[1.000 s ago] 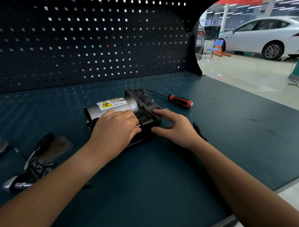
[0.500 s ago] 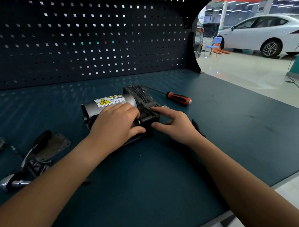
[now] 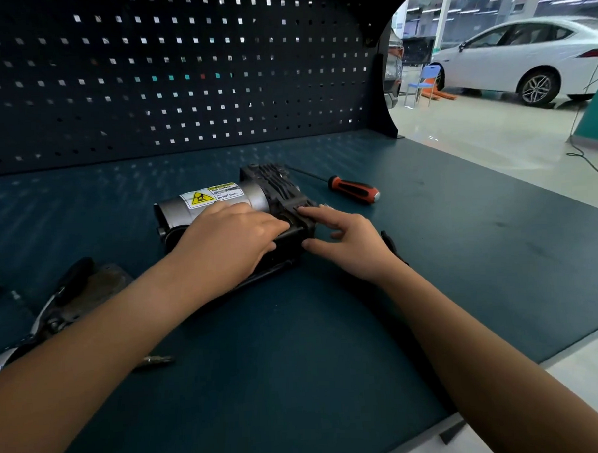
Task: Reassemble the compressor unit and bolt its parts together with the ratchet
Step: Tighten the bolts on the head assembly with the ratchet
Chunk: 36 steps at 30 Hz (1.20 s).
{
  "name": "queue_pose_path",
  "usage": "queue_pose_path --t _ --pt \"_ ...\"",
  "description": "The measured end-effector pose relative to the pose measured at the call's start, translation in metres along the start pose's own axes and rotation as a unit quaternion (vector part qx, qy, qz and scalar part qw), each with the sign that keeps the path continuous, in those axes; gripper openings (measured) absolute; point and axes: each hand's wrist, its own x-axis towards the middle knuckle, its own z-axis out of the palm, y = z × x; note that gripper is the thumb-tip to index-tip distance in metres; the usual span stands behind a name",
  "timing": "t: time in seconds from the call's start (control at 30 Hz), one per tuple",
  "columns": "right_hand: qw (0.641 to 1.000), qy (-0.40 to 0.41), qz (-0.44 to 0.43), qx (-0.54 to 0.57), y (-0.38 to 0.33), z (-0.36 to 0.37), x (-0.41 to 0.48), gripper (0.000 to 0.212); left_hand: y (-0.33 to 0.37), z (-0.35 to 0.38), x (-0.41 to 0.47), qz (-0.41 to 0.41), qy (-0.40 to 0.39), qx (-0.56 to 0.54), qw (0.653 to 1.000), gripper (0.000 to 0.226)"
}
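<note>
The compressor unit (image 3: 221, 199), a silver cylinder with a yellow warning label joined to a black finned head, lies on the dark green bench mat (image 3: 330, 344). My left hand (image 3: 228, 239) lies over its near side, fingers curled down around the body. My right hand (image 3: 348, 239) touches the black head's right end with index finger and thumb spread, fingers mostly straight. The ratchet (image 3: 51, 305) with a black grip lies at the left, by a flat metal plate (image 3: 101, 286). A loose bolt (image 3: 156, 361) lies beneath my left forearm.
A red-and-black screwdriver (image 3: 352, 189) lies right of the compressor. A small black part (image 3: 387, 239) shows behind my right wrist. A dark pegboard (image 3: 181, 77) backs the bench. The bench edge runs along the right and front; a white car (image 3: 530, 55) stands beyond.
Both hands stay on the compressor with little movement. My right index finger has shifted slightly along the black head's edge.
</note>
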Motion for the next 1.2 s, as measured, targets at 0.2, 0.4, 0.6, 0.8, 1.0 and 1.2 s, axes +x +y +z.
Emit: queue_pose_path --t 0.2,0.4,0.6,0.8,1.0,1.2 --pt "0.995 0.101 -0.006 0.001 -0.005 0.011 -0.005 0.044 0.005 0.001 0.001 -0.011 -0.002 0.015 1.0 0.032" --pt "0.989 0.138 0.023 0.036 -0.01 0.02 -0.006 0.022 0.0 0.003 0.001 -0.036 0.0 0.013 0.999 0.031" --pt "0.984 0.17 0.003 0.045 -0.014 0.029 0.0 0.029 0.001 0.002 -0.015 -0.039 0.08 -0.074 0.993 0.026" --pt "0.982 0.183 0.003 0.041 -0.011 0.031 0.003 0.029 0.0 0.0 -0.009 -0.072 0.164 -0.145 0.973 0.018" --pt "0.983 0.174 0.022 0.047 -0.009 0.034 0.005 0.026 -0.002 0.009 -0.004 -0.088 -0.016 -0.035 0.995 0.05" --pt "0.98 0.197 -0.022 0.018 -0.009 0.035 0.003 0.026 0.0 0.011 -0.006 -0.113 0.026 -0.005 0.993 0.038"
